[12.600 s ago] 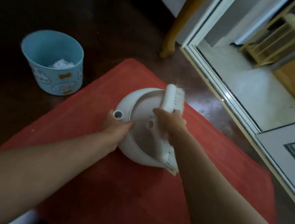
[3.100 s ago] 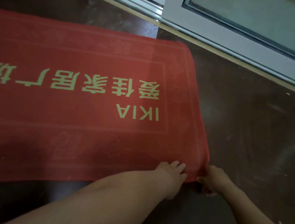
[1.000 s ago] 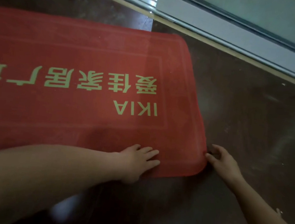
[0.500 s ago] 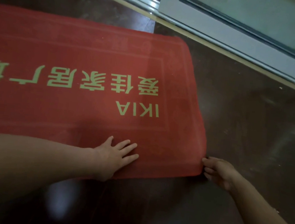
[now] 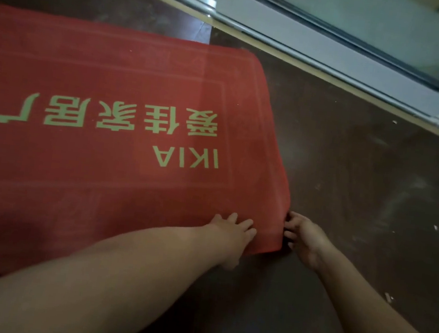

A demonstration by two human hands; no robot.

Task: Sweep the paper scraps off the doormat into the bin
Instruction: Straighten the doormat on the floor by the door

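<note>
Left hand [image 5: 233, 231] lies flat, fingers spread, on the doormat [image 5: 102, 180] by its near right corner, likely pinning it down. Right hand [image 5: 303, 239] curls its fingers round that corner's edge, seemingly to straighten it on the floor [image 5: 361, 182]. No scraps show on it; the bin is out of view.

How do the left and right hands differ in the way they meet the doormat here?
The left hand lies on top of the doormat, while the right hand is off it, over the floor at its right edge. The left hand's fingers are fairly straight and flat; the right hand's curl at that edge, apparently pinching it. Both are at the mat's near right corner.
</note>
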